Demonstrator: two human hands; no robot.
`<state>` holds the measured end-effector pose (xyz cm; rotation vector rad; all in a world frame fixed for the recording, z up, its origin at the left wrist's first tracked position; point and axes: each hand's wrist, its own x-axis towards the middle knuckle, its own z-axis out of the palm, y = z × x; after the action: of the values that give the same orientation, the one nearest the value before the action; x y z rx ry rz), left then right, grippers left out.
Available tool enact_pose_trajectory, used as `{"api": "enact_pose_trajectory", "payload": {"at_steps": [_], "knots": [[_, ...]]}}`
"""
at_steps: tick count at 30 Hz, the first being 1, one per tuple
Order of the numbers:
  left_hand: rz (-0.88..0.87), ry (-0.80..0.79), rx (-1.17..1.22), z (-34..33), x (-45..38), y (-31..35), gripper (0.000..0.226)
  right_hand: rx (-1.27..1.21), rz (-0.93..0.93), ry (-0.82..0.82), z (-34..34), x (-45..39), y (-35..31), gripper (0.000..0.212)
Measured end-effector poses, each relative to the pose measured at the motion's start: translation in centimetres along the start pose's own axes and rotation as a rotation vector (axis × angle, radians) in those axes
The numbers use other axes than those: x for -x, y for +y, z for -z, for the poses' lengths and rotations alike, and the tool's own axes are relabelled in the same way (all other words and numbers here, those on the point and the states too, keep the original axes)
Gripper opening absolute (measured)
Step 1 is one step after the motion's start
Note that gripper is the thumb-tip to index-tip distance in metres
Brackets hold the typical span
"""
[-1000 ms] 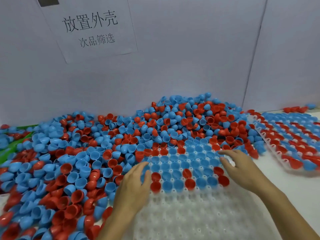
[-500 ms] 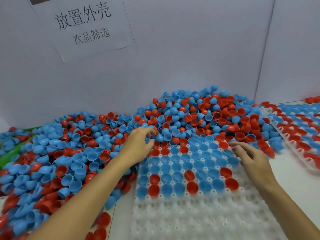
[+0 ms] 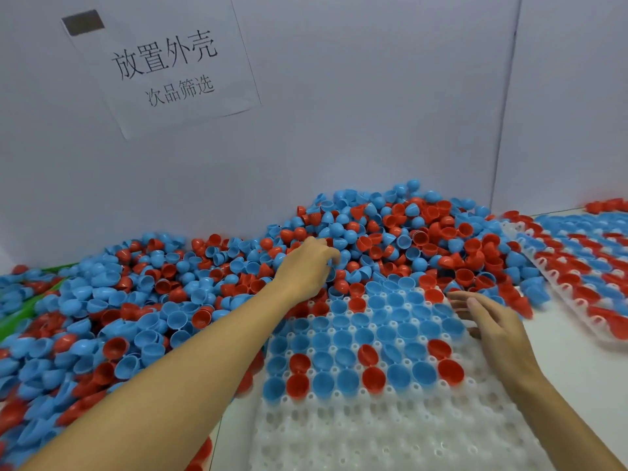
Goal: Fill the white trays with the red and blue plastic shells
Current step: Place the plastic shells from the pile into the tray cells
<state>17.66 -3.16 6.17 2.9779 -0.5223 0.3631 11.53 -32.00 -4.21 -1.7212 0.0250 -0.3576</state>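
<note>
— What do we have in front of us?
— A white tray (image 3: 390, 433) lying flat, near and centre; its far rows hold cup-like shells open side up, mostly blue, a few red, and its near rows are bare.
— And the loose ones?
— We see a heap of red and blue shells (image 3: 142, 294) spreading from the far wall to the near left, overlapping the tray's far edge. A second white tray (image 3: 577, 266) at far right is filled.

Loose shell heap (image 3: 390, 239) banked against the back wall (image 3: 339, 130), covering the near tray's (image 3: 373, 436) far edge. The tray's near rows lay bare. A table strip (image 3: 560, 362) separated it from the filled tray (image 3: 584, 263).
</note>
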Motion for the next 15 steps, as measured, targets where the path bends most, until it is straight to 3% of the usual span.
{"api": "enact_pose_trajectory", "payload": {"at_steps": [6, 11, 15], "knots": [[0.188, 0.312, 0.378, 2.3, 5.6, 0.6, 0.012, 0.029, 0.005, 0.001, 0.0, 0.1, -0.4, 0.031], [0.355, 0.224, 0.572, 2.1, 14.3, 0.6, 0.013, 0.055, -0.005, -0.008, 0.0, 0.2, -0.9, 0.031], [0.427, 0.063, 0.573, 2.4, 18.4, 0.2, 0.015, 0.064, -0.002, -0.004, 0.0, 0.3, -1.1, 0.033]]}}
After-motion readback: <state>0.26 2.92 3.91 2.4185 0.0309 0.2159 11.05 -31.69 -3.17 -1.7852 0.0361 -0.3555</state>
